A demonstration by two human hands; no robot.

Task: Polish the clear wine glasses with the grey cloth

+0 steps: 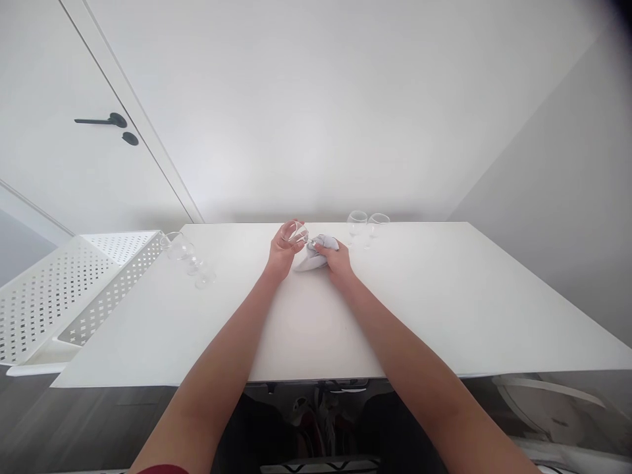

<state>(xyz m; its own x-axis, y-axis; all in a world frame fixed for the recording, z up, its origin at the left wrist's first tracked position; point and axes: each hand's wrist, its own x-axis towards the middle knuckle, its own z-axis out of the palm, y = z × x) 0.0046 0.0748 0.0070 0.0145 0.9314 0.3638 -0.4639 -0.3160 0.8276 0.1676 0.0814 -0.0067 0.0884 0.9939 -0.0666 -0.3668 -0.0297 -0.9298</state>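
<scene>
Above the middle of the white table [316, 316], my left hand [283, 252] grips a clear wine glass [295, 232] by its bowl, tilted on its side with the stem toward the right. My right hand [336, 255] is closed on a light grey cloth [314, 259], which is bunched around the stem end of that glass. The foot of the glass is mostly hidden by the cloth and fingers. Two more wine glasses, one [357, 224] beside the other [378, 225], stand upright to the right of my right hand, near the table's back edge.
At the table's left side is a clear glass [178, 246], with more glass parts overlapping near it. A white perforated rack [54, 283] stands beyond the left edge. Behind the table rises a white wall, with a door handle [106, 121] at left.
</scene>
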